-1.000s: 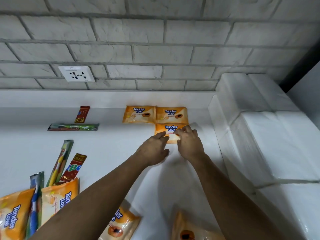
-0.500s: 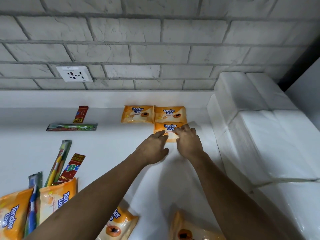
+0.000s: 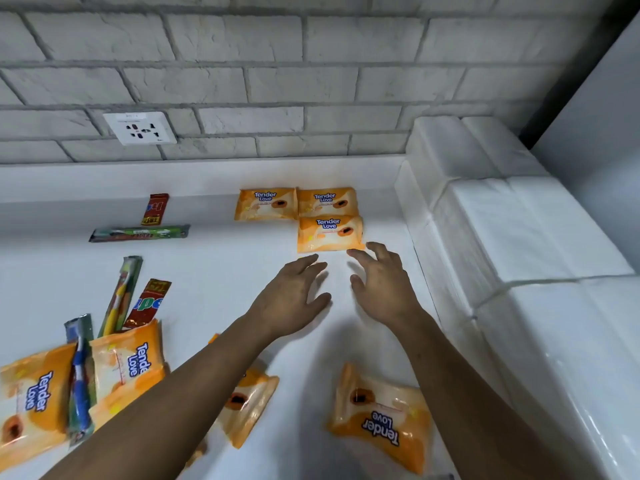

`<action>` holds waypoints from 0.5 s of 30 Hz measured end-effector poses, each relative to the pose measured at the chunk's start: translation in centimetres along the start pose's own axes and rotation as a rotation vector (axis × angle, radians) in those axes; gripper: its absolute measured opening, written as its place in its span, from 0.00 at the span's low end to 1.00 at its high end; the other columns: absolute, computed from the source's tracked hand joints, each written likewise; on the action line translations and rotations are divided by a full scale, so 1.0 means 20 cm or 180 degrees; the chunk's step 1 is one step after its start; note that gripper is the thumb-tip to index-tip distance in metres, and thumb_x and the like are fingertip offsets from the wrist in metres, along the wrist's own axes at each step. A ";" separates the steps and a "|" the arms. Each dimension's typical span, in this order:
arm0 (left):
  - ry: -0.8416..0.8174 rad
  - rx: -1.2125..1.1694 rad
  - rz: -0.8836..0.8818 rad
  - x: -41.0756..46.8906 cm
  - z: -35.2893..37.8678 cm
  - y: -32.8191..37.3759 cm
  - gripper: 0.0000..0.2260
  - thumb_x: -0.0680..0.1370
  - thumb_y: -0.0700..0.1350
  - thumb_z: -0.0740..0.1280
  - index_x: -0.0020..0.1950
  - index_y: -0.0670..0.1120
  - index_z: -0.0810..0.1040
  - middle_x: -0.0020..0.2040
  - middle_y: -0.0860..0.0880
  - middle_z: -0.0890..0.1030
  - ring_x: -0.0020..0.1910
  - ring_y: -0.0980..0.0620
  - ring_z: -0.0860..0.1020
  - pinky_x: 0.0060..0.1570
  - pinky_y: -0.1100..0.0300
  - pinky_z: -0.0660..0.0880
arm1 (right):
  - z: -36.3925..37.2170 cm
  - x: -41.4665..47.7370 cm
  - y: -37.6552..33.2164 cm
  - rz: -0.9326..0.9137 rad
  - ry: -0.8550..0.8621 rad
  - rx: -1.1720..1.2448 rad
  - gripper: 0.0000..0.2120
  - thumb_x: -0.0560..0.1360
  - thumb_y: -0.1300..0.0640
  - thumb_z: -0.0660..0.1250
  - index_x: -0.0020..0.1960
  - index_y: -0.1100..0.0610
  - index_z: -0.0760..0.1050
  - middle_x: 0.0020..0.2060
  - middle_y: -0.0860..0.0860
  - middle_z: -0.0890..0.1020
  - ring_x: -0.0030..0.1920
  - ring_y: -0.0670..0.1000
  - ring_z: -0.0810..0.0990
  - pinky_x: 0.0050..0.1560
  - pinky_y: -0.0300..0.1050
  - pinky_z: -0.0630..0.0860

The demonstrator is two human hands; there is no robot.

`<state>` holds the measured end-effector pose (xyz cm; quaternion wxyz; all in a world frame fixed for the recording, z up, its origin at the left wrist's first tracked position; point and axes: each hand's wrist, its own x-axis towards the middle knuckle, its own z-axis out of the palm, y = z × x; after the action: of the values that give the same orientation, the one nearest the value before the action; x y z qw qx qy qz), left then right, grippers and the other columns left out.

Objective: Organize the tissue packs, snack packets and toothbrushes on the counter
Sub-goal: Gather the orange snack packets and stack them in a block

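Observation:
Three orange tissue packs lie flat at the back of the white counter (image 3: 207, 271): two side by side (image 3: 265, 204) (image 3: 327, 201) and a third (image 3: 329, 233) in front of the right one. My left hand (image 3: 291, 299) and my right hand (image 3: 382, 285) hover just short of that third pack, fingers spread, holding nothing. Loose tissue packs lie near me (image 3: 381, 414) (image 3: 247, 403) (image 3: 128, 365) (image 3: 31, 400). Packaged toothbrushes lie at the left (image 3: 138, 233) (image 3: 119, 296) (image 3: 80, 375). Two red snack packets (image 3: 155, 208) (image 3: 148, 303) lie among them.
A grey brick wall with a white socket (image 3: 140, 128) rises behind the counter. A large stack of plastic-wrapped white bundles (image 3: 519, 237) fills the right side, close to my right forearm.
Both hands have let go of the third tissue pack and drawn back toward me, fingers now spread. The pack stays flat in front of the back-right one.

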<state>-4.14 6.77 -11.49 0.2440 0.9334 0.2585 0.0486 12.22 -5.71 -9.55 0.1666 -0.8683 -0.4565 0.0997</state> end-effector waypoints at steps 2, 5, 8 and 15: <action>-0.0022 -0.0046 0.0117 -0.08 0.01 0.05 0.29 0.82 0.57 0.67 0.81 0.49 0.67 0.82 0.50 0.64 0.81 0.49 0.61 0.76 0.59 0.59 | -0.01 -0.13 -0.01 0.0024 -0.0004 0.0056 0.25 0.82 0.51 0.64 0.77 0.45 0.67 0.78 0.51 0.63 0.76 0.56 0.63 0.68 0.55 0.70; -0.0100 -0.0076 0.0237 -0.19 0.03 0.11 0.29 0.81 0.58 0.68 0.80 0.50 0.68 0.82 0.51 0.65 0.80 0.50 0.62 0.76 0.58 0.60 | -0.01 -0.30 -0.02 0.0042 0.0017 0.0114 0.25 0.82 0.51 0.65 0.78 0.45 0.67 0.78 0.50 0.63 0.76 0.55 0.61 0.69 0.54 0.69; -0.0204 -0.0095 0.0303 -0.27 0.06 0.16 0.29 0.81 0.59 0.68 0.80 0.51 0.68 0.82 0.51 0.65 0.80 0.50 0.63 0.76 0.59 0.60 | 0.00 -0.45 -0.01 0.0087 0.0024 0.0195 0.25 0.82 0.51 0.64 0.78 0.44 0.66 0.79 0.49 0.62 0.77 0.53 0.59 0.70 0.52 0.67; -0.0477 -0.0032 0.0405 -0.43 0.15 0.26 0.29 0.80 0.60 0.68 0.80 0.52 0.69 0.81 0.52 0.66 0.79 0.50 0.64 0.76 0.56 0.62 | 0.07 -0.75 0.06 0.0181 0.0074 0.0316 0.24 0.80 0.51 0.67 0.75 0.44 0.70 0.76 0.47 0.66 0.74 0.52 0.63 0.68 0.54 0.72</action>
<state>-8.51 -2.75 -11.41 0.2637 0.9477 0.1795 -0.0047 4.20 -18.41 -10.94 0.2119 -0.8727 -0.4242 0.1167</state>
